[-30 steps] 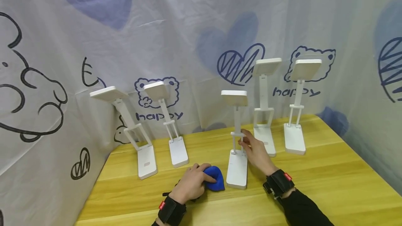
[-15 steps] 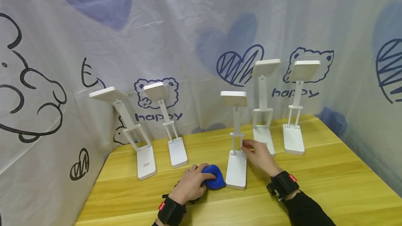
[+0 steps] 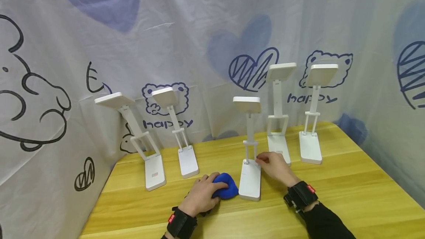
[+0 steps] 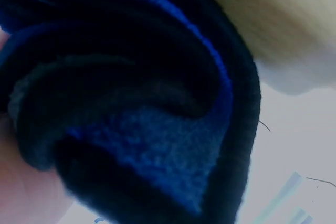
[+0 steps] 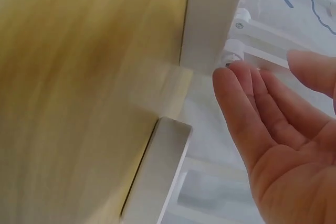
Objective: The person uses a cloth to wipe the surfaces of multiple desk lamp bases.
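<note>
In the head view, five white folding desk lamps are counted on the yellow wooden table [image 3: 348,191]: two at the left [image 3: 153,172] [image 3: 187,161], one in the middle [image 3: 249,182], two at the right [image 3: 279,146] [image 3: 310,146]. One blue cloth [image 3: 227,189] is gripped by the left hand [image 3: 202,194], bunched on the tabletop just left of the middle lamp's base. The right hand [image 3: 273,165] is held with relaxed fingers at the hinge end of that base; contact cannot be told.

In the left wrist view, only the blue cloth [image 4: 157,129] is seen, folded and held close to the lens.

In the right wrist view, the right hand [image 5: 278,145] is shown spread, nothing grasped, near a lamp base edge [image 5: 210,19]; a second white base [image 5: 157,177] is seen below.
</note>
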`<state>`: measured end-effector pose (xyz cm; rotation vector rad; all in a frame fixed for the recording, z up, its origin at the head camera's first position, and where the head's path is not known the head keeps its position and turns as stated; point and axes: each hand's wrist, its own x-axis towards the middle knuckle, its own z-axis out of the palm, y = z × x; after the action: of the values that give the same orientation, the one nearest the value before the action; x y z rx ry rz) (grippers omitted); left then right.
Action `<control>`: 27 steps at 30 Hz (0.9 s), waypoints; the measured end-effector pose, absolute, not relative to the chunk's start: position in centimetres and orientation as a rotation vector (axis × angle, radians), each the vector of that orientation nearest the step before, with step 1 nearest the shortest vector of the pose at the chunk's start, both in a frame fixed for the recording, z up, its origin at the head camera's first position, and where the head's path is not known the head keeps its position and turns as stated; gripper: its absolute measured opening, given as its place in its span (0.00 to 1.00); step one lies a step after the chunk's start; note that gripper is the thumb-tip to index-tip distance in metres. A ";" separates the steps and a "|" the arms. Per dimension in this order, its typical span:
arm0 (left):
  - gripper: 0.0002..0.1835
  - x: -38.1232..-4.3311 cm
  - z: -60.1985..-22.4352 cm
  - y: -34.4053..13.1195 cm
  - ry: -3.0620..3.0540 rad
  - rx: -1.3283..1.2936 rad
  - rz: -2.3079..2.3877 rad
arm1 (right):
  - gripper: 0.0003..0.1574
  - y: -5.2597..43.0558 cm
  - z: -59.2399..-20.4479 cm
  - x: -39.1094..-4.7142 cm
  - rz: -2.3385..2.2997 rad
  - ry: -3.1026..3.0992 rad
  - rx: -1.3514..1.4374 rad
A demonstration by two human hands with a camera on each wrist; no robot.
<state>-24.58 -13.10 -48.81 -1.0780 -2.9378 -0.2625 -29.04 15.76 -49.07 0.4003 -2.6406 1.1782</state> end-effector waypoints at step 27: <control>0.22 -24.6 -49.1 -12.9 -2.918 -1.023 -0.236 | 0.09 13.4 -49.2 -27.3 0.872 -2.775 0.705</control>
<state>-24.62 -12.88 -49.08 -1.0233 -2.9184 -0.2361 -27.29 13.37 -49.16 0.7055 -2.7748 0.8716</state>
